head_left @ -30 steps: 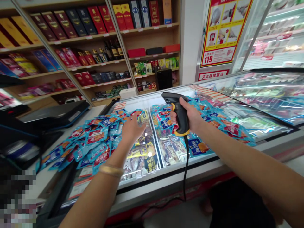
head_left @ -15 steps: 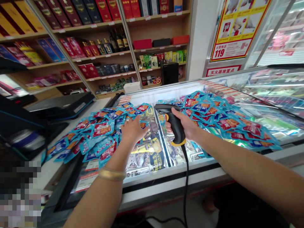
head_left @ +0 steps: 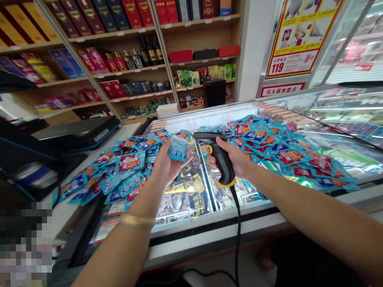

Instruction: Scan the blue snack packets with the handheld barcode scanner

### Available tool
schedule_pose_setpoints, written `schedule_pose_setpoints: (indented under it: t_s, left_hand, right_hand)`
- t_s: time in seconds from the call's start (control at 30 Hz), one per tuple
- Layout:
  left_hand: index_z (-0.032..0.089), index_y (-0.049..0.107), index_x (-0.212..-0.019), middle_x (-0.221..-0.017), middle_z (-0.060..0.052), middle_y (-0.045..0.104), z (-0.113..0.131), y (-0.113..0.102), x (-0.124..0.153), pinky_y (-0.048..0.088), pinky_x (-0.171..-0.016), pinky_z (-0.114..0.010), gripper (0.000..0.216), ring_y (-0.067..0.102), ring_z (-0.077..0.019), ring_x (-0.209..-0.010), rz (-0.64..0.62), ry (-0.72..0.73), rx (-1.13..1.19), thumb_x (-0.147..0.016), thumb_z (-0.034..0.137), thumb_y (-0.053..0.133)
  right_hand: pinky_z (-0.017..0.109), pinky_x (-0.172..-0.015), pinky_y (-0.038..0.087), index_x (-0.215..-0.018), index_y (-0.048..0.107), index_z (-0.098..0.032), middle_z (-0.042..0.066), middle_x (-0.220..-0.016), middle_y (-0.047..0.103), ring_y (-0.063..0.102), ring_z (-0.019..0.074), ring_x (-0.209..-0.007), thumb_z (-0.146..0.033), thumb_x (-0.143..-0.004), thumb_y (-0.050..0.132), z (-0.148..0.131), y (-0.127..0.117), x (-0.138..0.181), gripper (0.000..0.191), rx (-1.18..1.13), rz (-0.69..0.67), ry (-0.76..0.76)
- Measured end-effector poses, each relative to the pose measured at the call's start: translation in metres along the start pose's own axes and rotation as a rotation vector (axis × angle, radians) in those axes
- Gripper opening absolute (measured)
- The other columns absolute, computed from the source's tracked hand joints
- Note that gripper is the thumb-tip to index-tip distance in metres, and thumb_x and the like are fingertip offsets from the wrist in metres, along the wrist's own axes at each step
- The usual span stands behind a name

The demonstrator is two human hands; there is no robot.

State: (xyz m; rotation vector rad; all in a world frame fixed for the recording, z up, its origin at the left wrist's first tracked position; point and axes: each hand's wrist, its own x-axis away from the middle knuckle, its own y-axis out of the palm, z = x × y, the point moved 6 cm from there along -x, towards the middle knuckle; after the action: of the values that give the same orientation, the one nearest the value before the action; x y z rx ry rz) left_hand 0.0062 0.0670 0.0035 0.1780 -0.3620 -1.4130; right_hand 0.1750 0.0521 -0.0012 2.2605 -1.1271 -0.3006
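My left hand [head_left: 168,165] is closed on a small blue snack packet [head_left: 178,147], its pale printed back turned up toward me. My right hand [head_left: 235,159] grips a black and yellow barcode scanner [head_left: 223,159] by the handle, its head pointing left toward the packet. A black cable [head_left: 237,223] hangs from the scanner's base. Left of my left hand lies a heap of blue, red and navy snack packets [head_left: 128,162]. Another heap of similar packets [head_left: 269,139] spreads beyond and to the right of the scanner.
Both heaps rest on a glass-topped freezer [head_left: 218,223] with packaged goods visible inside. A dark counter device [head_left: 80,131] stands at the left. Behind are shelves [head_left: 134,93] of boxes and bottles, and a yellow and red poster [head_left: 302,40] at the right.
My left hand has picked up a packet from the left heap and turned palm up, bringing it near the scanner's head. My right hand with the scanner has barely moved.
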Motion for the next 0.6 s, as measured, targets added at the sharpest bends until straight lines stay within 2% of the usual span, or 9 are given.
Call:
schedule_pose_setpoints:
  t_s: [0.23, 0.6]
  left_hand:
    - [0.017, 0.055, -0.117, -0.116, -0.013, 0.067, -0.012, 0.006, 0.001, 0.053, -0.090, -0.050, 0.039, 0.067, -0.0270, -0.103, -0.030, -0.054, 0.007, -0.088, 0.039, 0.042]
    - [0.018, 0.054, -0.114, -0.107, -0.011, 0.070, -0.013, 0.011, 0.004, 0.052, -0.091, -0.055, 0.034, 0.068, -0.0283, -0.101, -0.029, -0.064, 0.015, -0.087, 0.036, 0.046]
  right_hand:
    - [0.024, -0.051, 0.039, -0.077, 0.056, -0.017, 0.000, -0.056, 0.053, 0.046, 0.0121, -0.052, -0.058, -0.079, 0.061, 0.002, 0.004, 0.001, 0.041, -0.024, -0.011, 0.030]
    - [0.022, -0.052, 0.040, -0.080, 0.056, -0.018, 0.000, -0.056, 0.054, 0.046, 0.0114, -0.051, -0.059, -0.077, 0.064, 0.002, 0.006, 0.001, 0.043, 0.009, -0.022, 0.033]
